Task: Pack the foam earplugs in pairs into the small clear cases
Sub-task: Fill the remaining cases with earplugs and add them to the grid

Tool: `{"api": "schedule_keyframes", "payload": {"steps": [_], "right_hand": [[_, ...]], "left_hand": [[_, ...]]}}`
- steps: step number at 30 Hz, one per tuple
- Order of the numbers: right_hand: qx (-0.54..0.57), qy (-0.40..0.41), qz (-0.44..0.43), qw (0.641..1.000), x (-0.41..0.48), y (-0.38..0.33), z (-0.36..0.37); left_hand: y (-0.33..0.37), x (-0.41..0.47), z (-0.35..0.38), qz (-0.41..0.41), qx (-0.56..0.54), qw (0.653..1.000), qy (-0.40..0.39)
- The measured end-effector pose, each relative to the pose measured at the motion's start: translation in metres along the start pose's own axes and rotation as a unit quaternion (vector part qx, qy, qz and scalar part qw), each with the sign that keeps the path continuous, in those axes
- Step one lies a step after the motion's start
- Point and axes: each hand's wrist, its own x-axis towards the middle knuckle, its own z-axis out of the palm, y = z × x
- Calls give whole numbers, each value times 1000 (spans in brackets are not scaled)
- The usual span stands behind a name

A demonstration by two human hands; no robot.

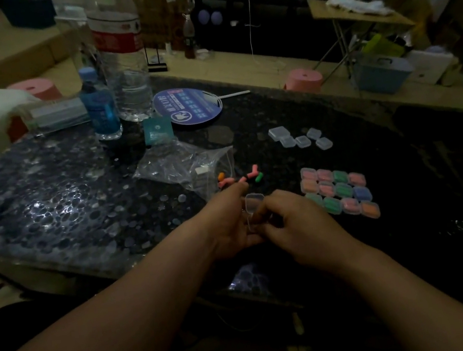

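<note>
A small clear case (pixel 254 204) stands open between my two hands near the table's front edge. My left hand (pixel 232 224) holds it from the left, and one finger reaches toward the loose earplugs (pixel 250 176). My right hand (pixel 296 222) pinches the case from the right with curled fingers. The loose earplugs are pink, orange and green and lie just beyond my hands. To the right, several filled cases (pixel 339 192) sit in a tidy block. Several empty clear cases (pixel 300 137) lie farther back.
A clear plastic bag (pixel 188 164) lies left of the earplugs. Behind it stand a small blue bottle (pixel 99 105), a large water bottle (pixel 121 56), a teal packet (pixel 157 131) and a round fan (pixel 188 106). The dark table (pixel 408 176) ends at my forearms.
</note>
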Motion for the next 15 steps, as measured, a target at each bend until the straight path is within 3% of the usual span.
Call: {"api": "schedule_keyframes", "payload": {"steps": [8, 12, 15], "right_hand": [[65, 60, 84, 993, 0, 16, -22], [31, -47, 88, 994, -1, 20, -16], [6, -69, 66, 995, -1, 20, -8]], "left_hand": [[4, 0, -2, -14, 5, 1000, -17], [1, 6, -3, -19, 21, 999, -15], [-2, 8, -2, -21, 44, 999, -17]]}}
